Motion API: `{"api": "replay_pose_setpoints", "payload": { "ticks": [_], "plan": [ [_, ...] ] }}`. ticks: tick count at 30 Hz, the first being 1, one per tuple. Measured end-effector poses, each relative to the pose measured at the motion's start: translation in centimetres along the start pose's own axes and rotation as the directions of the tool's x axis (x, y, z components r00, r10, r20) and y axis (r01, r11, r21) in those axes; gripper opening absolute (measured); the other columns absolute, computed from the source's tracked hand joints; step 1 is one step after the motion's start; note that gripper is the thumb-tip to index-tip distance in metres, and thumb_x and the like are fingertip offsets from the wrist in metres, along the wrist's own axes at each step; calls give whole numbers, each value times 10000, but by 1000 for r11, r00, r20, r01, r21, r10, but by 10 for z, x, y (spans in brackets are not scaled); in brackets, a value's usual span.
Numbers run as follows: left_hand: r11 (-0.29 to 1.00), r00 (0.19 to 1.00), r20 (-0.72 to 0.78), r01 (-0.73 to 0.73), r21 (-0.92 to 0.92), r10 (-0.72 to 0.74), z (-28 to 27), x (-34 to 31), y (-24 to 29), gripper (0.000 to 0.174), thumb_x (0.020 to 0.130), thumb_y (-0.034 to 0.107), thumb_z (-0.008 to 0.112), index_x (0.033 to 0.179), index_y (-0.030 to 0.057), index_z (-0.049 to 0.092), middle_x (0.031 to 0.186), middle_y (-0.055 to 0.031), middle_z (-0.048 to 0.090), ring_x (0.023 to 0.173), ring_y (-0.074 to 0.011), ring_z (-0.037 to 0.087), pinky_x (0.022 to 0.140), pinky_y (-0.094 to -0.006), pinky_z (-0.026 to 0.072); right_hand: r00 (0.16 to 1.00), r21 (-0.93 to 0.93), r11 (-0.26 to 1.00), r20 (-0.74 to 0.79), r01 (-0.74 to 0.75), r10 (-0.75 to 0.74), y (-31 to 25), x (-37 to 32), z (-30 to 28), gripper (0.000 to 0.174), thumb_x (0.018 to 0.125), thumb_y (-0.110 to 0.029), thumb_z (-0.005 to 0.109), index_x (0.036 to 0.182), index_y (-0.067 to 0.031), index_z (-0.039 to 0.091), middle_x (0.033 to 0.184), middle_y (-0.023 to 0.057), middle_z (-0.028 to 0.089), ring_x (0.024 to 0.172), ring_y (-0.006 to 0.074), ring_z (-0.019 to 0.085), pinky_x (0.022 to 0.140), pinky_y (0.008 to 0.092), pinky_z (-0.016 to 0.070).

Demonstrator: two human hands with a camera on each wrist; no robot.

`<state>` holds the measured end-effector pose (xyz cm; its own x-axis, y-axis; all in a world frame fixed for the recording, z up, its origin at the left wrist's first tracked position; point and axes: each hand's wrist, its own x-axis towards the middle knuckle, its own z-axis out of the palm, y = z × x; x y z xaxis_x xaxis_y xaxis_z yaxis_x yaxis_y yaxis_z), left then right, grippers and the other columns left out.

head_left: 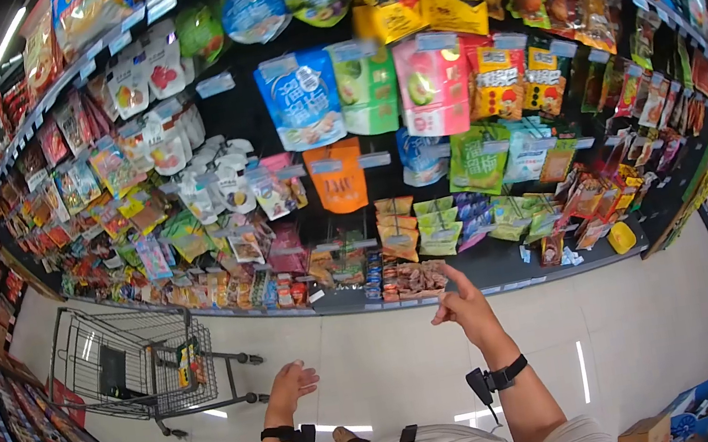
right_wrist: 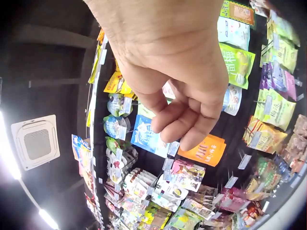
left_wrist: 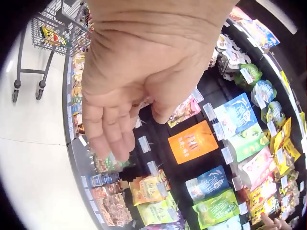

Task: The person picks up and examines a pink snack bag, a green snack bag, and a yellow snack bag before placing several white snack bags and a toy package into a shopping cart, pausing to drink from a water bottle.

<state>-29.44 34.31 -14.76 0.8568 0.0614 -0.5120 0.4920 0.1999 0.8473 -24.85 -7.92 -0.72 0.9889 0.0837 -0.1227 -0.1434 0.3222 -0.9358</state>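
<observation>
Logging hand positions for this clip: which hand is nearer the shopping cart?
Left. The left hand hangs open beside the shopping cart, not touching it; the right hand is farther off, raised toward the snack shelf.

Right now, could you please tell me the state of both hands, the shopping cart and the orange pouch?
left hand: empty, fingers relaxed.
right hand: empty, fingers loosely curled, raised toward the shelves.
shopping cart: standing upright, a few packets inside.
orange pouch: hanging on the rack, untouched.

Left hand [head_left: 292, 383], right hand [head_left: 465, 305] raised (fingers loose).
</observation>
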Motion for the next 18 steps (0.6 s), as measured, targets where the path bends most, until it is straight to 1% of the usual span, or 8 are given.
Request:
{"api": "replay_pose_setpoints", "payload": {
  "ticks": [2,4,6,7,10,12,14,18],
  "plan": [
    [1000,999,-51,-13,-2,12,-30,2,14,506,975,373,584,1310,5,494,1145,-216,675,976,-311,709,817,-403,592,999,10,1000,23,29,-29,11,16,37,682,962,-129,615,1555,-29,294,763,79,642,701,186,669,721,361,586],
    [999,993,-115,-37,-6,36,-62,-2,31,507,973,376,588,1307,7,494,1128,-206,678,967,-302,711,807,-391,591,997,-15,1000,80,16,-15,18,29,80,690,949,-108,612,1557,-33,294,748,69,638,708,170,667,727,338,575],
    [998,987,-148,-70,-9,68,-101,-4,45,516,970,388,600,1305,10,494,1100,-186,679,945,-281,710,789,-373,587,990,-51,998,140,27,-19,22,40,127,693,944,-99,609,1558,-35,294,742,60,636,710,160,666,733,324,569],
    [996,983,-165,-87,-13,83,-118,-7,52,518,969,390,604,1304,10,496,1096,-183,679,939,-277,709,785,-371,586,990,-85,995,131,60,-48,24,45,149,689,948,-89,598,1562,-41,291,740,54,638,701,148,657,731,302,552],
    [992,971,-207,-125,-32,116,-168,-13,72,520,966,400,610,1294,9,511,1066,-173,678,905,-261,706,759,-351,582,977,-98,978,126,184,-172,22,58,207,688,953,-79,588,1569,-51,283,747,57,644,694,139,647,725,296,538],
    [989,960,-249,-139,-43,124,-201,-10,71,514,967,402,608,1284,8,520,1049,-170,679,891,-257,705,745,-346,581,977,-95,975,99,199,-189,21,71,233,689,957,-71,577,1577,-62,274,751,60,647,706,131,639,729,291,526],
    [991,960,-259,-126,-53,108,-227,-3,69,491,969,401,605,1262,14,528,1027,-165,680,872,-246,702,727,-343,580,979,-109,975,79,195,-188,25,88,251,691,956,-69,576,1578,-65,274,752,59,646,718,128,639,740,288,525],
    [992,959,-273,-106,-71,83,-261,-3,71,492,967,412,603,1254,17,538,1041,-170,682,866,-242,696,736,-350,577,979,-104,976,94,192,-182,36,100,286,684,956,-71,571,1574,-61,278,752,64,645,720,125,632,741,286,521]
  ]
}}
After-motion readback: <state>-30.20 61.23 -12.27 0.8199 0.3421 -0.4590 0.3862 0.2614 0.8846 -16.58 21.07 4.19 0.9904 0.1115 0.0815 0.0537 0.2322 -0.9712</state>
